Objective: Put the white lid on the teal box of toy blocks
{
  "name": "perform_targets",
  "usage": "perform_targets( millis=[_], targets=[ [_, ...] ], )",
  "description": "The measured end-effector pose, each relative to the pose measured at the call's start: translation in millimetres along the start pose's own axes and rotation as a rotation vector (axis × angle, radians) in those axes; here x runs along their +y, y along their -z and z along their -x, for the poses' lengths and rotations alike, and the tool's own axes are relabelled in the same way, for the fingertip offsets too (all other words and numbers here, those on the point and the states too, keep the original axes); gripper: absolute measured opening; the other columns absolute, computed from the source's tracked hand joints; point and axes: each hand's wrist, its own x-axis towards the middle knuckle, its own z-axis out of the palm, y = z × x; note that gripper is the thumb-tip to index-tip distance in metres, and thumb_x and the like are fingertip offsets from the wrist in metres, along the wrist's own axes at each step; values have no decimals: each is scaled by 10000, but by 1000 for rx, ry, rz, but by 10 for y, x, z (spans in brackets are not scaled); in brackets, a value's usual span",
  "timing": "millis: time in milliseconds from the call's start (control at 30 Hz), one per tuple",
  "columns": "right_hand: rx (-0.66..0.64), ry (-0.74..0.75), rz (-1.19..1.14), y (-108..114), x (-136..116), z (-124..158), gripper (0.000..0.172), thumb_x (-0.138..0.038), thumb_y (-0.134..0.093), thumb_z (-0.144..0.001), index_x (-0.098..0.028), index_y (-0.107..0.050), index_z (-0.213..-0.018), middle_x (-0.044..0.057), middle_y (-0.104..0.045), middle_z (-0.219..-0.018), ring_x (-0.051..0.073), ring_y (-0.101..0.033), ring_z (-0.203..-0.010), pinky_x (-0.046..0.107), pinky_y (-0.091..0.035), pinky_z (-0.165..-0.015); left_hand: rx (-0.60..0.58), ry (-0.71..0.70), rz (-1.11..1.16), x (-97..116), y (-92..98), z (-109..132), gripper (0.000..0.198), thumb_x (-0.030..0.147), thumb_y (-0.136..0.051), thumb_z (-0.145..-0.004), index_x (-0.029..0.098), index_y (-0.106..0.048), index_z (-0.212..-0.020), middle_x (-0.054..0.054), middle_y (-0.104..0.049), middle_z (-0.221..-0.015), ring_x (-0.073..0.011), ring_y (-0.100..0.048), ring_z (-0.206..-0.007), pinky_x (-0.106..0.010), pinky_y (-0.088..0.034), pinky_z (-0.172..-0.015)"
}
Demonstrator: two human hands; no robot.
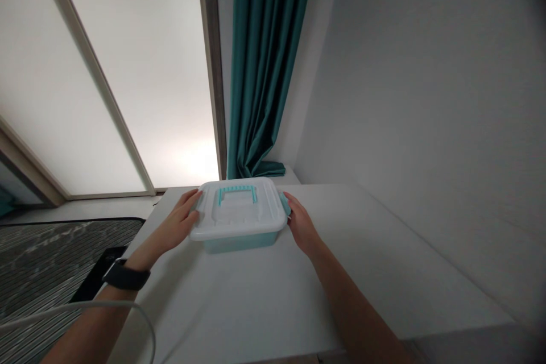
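Observation:
A storage box (241, 243) with a pale teal body and a white lid (239, 215) is on the white table, its lid in place. A teal carry handle (237, 187) lies folded flat on the lid. At the box's left side, my left hand (183, 219) holds the edge, its fingertips partly hidden by the lid. My right hand (301, 223) grips the right side, with its fingers at the teal latch (285, 205). That latch sticks out a little from the rim. The left latch is hidden behind my hand.
The white table (256, 307) meets a grey wall (426, 96) on the right. A green curtain (264, 68) and frosted sliding panels (140, 68) stand behind. A white cable (140, 310) crosses near my left forearm, above a dark striped surface (42, 267).

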Motion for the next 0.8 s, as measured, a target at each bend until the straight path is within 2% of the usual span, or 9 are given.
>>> perform_targets(
  millis=[133, 267, 367, 433, 500, 600, 700, 733, 800],
  targets=[
    [-35, 6, 21, -70, -13, 8, 649, -516, -576, -873, -338, -476, -1489, 19, -560, -1491, 288, -562, -1304, 468, -475, -1071, -21, 3, -58, 77, 21, -34, 659, 388, -316, -938, 99, -413, -1522, -166, -367, -1603, -336, -393, -1463, -526, -281, -1242],
    [-53, 84, 190, -61, -74, -45, 548, -407, -532, -866, -319, -592, -1404, -5, -488, -1556, 274, -448, -1424, 480, -338, -1199, -106, -27, -149, 76, 76, -126, 695, 483, -366, -936, 102, -421, -1514, -178, -365, -1617, -367, -342, -1492, -563, -265, -1234],
    [-81, 164, 355, -35, -162, -115, 499, -328, -518, -838, -304, -679, -1310, -23, -418, -1605, 230, -334, -1505, 426, -205, -1265, -144, -37, -140, 42, 99, -184, 741, 563, -375, -945, 130, -375, -1547, -158, -309, -1652, -360, -310, -1514, -529, -256, -1244],
    [-112, 177, 426, -20, -228, -157, 516, -304, -519, -818, -293, -685, -1307, -8, -428, -1599, 218, -336, -1506, 415, -176, -1274, -151, -41, -123, 12, 108, -208, 752, 576, -362, -955, 150, -328, -1573, -140, -270, -1669, -344, -286, -1527, -504, -239, -1254],
    [-130, 178, 461, -11, -279, -178, 529, -283, -533, -794, -290, -690, -1299, 3, -461, -1577, 216, -352, -1498, 416, -169, -1277, -150, -41, -117, -18, 118, -231, 744, 564, -377, -953, 157, -326, -1575, -136, -280, -1666, -344, -292, -1525, -508, -224, -1257],
    [-124, 164, 422, -25, -285, -164, 520, -259, -551, -771, -298, -703, -1267, 3, -507, -1540, 228, -387, -1477, 439, -187, -1273, -116, -46, -67, -46, 121, -255, 716, 544, -469, -917, 162, -429, -1522, -145, -375, -1623, -364, -351, -1493, -517, -230, -1252],
    [-62, 104, 233, -78, -193, -123, 625, -261, -559, -779, -328, -583, -1400, 11, -502, -1543, 243, -463, -1426, 478, -311, -1223, -47, -50, 139, -34, 55, -203, 654, 530, -512, -911, 205, -484, -1477, -117, -416, -1600, -336, -360, -1489, -497, -229, -1256],
    [-24, 79, 148, -99, -150, -113, 689, -263, -568, -778, -345, -507, -1460, 14, -482, -1559, 243, -478, -1415, 479, -358, -1196, -17, -14, 245, -20, 12, -164, 640, 527, -509, -924, 221, -467, -1485, -107, -397, -1612, -323, -344, -1498, -504, -218, -1258],
    [44, 35, 3, -135, -73, -107, 790, -266, -592, -766, -358, -391, -1525, 24, -445, -1586, 239, -482, -1417, 464, -413, -1160, 66, 180, 488, 20, -95, -74, 676, 533, -528, -935, 226, -393, -1522, -130, -362, -1628, -331, -320, -1509, -537, -245, -1237]
  ],
)
